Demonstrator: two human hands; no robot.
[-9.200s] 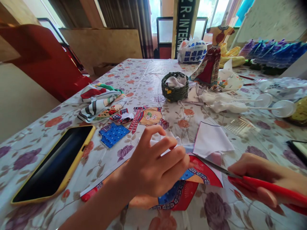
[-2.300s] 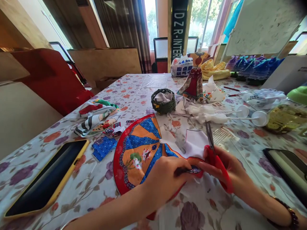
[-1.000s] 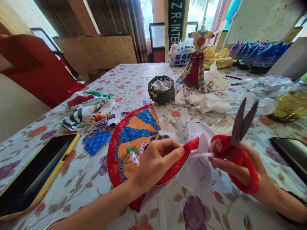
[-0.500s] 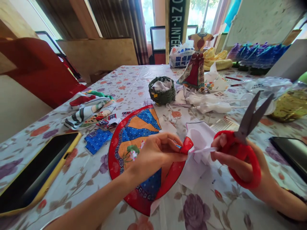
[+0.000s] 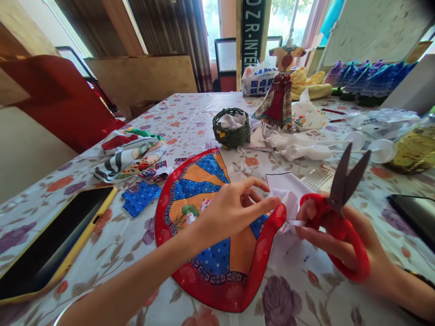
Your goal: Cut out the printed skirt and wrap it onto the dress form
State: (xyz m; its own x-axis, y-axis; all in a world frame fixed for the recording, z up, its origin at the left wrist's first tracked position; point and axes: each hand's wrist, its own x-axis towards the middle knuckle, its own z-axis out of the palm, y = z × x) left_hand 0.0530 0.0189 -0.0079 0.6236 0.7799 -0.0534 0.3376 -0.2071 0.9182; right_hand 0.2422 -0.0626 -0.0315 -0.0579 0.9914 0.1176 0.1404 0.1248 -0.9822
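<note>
Two hands are held over a floral tablecloth (image 5: 193,113), where a rounded printed fabric piece (image 5: 217,256) with blue and orange panels and a red border is spread out. The left hand (image 5: 226,203) is placed above it, fingers bent and parted, thumb set at the curled red edge; whether that edge is pinched cannot be told. By the right hand (image 5: 341,248), red-handled scissors (image 5: 336,203) are gripped, their blades parted and pointed upward, clear of the fabric. A thin white strip (image 5: 296,223) is also pinched between the right fingertips. White cloth (image 5: 287,183) is bunched just beyond the red edge. Farther back, a green basket (image 5: 234,136) is filled with pale cloth, and a blue dotted cutout (image 5: 141,198) is laid near a yellow-cased phone (image 5: 61,240).
</note>
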